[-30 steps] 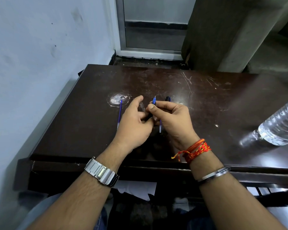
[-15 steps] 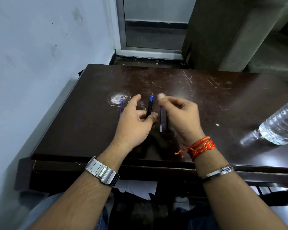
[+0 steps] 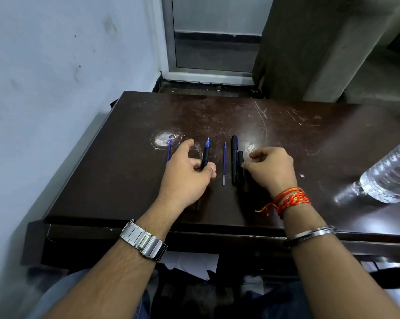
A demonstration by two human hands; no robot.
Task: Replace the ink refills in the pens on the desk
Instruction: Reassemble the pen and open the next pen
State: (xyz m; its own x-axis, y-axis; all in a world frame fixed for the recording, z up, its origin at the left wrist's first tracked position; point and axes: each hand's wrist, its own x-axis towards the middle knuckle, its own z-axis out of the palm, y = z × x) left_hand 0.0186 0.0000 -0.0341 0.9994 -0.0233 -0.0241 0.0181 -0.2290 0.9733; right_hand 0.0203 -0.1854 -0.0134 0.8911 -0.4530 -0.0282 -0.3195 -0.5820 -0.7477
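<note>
Steadiness counts here: the left hand [image 3: 187, 178] grips a black pen [image 3: 204, 157] mid-desk, its blue tip aimed at the far edge of the desk [image 3: 125, 180], and it should probably stay low while being closed up. The right hand [image 3: 271, 168] curls beside a short black piece [image 3: 240, 157]; I cannot tell whether it pinches it. A loose blue refill [image 3: 224, 164] lies between the hands.

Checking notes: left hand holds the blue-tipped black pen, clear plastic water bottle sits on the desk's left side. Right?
No: head view shows the clear plastic water bottle on the dark desk's right side. The left hand holds the blue-tipped black pen.
</note>
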